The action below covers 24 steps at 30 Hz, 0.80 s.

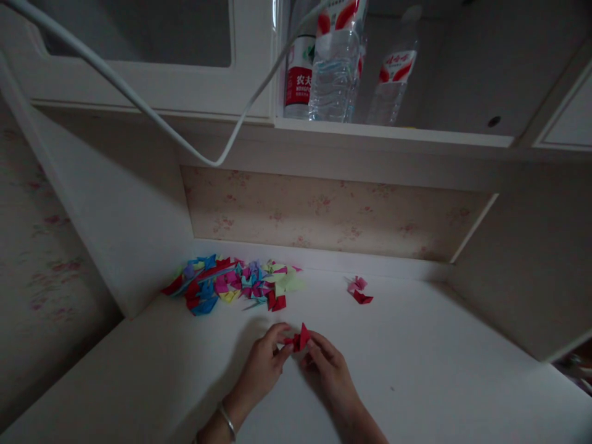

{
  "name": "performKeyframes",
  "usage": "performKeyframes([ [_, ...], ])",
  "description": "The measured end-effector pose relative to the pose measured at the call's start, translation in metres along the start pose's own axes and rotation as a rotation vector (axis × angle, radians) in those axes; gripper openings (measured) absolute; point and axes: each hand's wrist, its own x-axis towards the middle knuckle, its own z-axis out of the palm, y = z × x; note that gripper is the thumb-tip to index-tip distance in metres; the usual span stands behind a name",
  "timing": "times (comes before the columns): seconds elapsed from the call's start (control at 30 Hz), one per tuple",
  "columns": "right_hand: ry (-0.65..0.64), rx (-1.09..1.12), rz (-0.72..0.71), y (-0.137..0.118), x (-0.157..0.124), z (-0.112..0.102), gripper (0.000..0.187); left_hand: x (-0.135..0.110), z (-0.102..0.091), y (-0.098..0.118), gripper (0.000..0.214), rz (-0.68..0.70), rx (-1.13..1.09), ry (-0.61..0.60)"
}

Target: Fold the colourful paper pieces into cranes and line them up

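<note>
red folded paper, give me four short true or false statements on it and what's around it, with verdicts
1. The left hand and right hand both touch the red folded paper. True.
2. The bracelet is on the right wrist. False: the bracelet is on the left wrist.
3. The colourful paper pile lies left of the small pink piece. True.
4. The plastic bottles stand on the tabletop. False: they stand on the upper shelf.
</note>
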Motion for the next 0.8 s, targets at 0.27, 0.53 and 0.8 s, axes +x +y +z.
performKeyframes([
  [0.27, 0.042, -0.076, 0.006, 0.002, -0.007, 0.003, 0.036, 0.001, -0.004, 0.000, 0.035, -0.041, -0.016, 0.004],
  [0.53, 0.121, -0.146, -0.031, 0.010, -0.005, 0.000, 0.037, 0.002, -0.006, 0.005, 0.043, -0.107, -0.179, 0.099],
  [0.8, 0.122, -0.127, -0.019, 0.009, -0.007, -0.001, 0.037, 0.002, -0.003, 0.004, 0.041, -0.152, -0.242, 0.096],
])
